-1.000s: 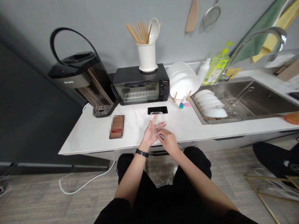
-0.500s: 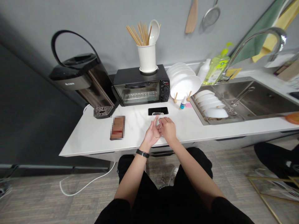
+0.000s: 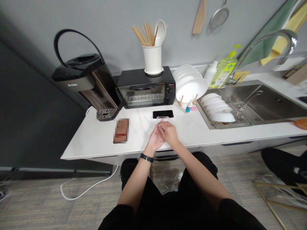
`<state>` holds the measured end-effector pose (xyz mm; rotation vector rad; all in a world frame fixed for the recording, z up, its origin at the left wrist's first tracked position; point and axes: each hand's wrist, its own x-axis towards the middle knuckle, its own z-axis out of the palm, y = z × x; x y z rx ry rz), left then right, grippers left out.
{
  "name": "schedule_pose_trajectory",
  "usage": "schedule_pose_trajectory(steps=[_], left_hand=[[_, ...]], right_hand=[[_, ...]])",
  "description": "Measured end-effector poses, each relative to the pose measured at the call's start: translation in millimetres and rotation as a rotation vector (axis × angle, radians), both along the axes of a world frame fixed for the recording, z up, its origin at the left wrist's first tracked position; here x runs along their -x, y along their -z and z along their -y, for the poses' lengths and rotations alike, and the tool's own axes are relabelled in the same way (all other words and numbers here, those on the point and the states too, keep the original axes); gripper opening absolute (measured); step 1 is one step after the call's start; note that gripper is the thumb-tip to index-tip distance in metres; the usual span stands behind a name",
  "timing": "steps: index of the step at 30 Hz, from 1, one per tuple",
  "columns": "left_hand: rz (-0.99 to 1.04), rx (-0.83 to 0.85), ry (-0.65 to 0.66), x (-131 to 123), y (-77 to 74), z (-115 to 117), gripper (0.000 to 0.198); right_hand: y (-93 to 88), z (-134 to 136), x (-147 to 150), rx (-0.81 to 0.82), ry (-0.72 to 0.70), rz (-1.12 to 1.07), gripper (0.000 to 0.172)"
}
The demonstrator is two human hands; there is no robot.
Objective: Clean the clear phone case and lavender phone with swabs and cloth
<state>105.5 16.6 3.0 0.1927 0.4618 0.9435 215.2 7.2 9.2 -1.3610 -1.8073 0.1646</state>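
Note:
My left hand (image 3: pixel 154 140) and my right hand (image 3: pixel 170 133) meet over the white counter (image 3: pixel 96 137), both closed on a clear phone case (image 3: pixel 161 119) whose top edge shows above my fingers. A black phone (image 3: pixel 163 114) lies flat on the counter just beyond the case. My left wrist wears a black watch (image 3: pixel 146 157). Most of the case is hidden behind my fingers.
A black toaster oven (image 3: pixel 145 88) with a white utensil holder (image 3: pixel 153 59) stands at the back. A black water boiler (image 3: pixel 82 80) is at the left, a brown wallet-like item (image 3: pixel 121 130) lies nearby. White plates (image 3: pixel 190 84), a small bottle (image 3: pixel 188 108) and a sink (image 3: pixel 254 102) lie to the right.
My right hand has moved up from below the case to cover its front, and my left fingers have curled from spread to closed around it. Both hands have shifted slightly away from me.

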Motion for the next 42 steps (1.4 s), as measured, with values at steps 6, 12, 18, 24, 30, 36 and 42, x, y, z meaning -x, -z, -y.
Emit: schedule_pose_trajectory(steps=[6, 12, 18, 24, 30, 36, 42], left_hand=[[-0.082, -0.136, 0.127, 6.3, 0.9, 3.0, 0.059], [-0.096, -0.190, 0.109, 3.4, -4.9, 6.5, 0.062], [-0.077, -0.192, 0.120, 1.5, -0.6, 5.7, 0.053], [-0.106, -0.137, 0.135, -1.1, -2.1, 2.8, 0.055], [-0.061, -0.004, 0.066, -2.8, -4.1, 0.1, 0.046], [-0.031, 0.008, 0.057, 3.1, -0.1, -1.9, 0.049], [-0.099, -0.124, 0.151, 4.7, -3.3, 1.0, 0.059]], right_hand=[[20.5, 53.1, -5.0, 0.009, -0.073, -0.086, 0.018], [20.0, 69.9, -19.1, 0.048, 0.044, 0.088, 0.018], [3.6, 37.1, -19.6, 0.055, 0.189, 0.203, 0.019], [-8.8, -10.3, -22.4, 0.013, 0.247, 0.141, 0.022], [-11.3, -24.5, -5.4, -0.002, 0.132, 0.023, 0.024], [0.3, 8.1, 4.5, 0.077, 0.025, -0.123, 0.019], [14.6, 58.1, -13.0, 0.140, -0.080, -0.208, 0.014]])
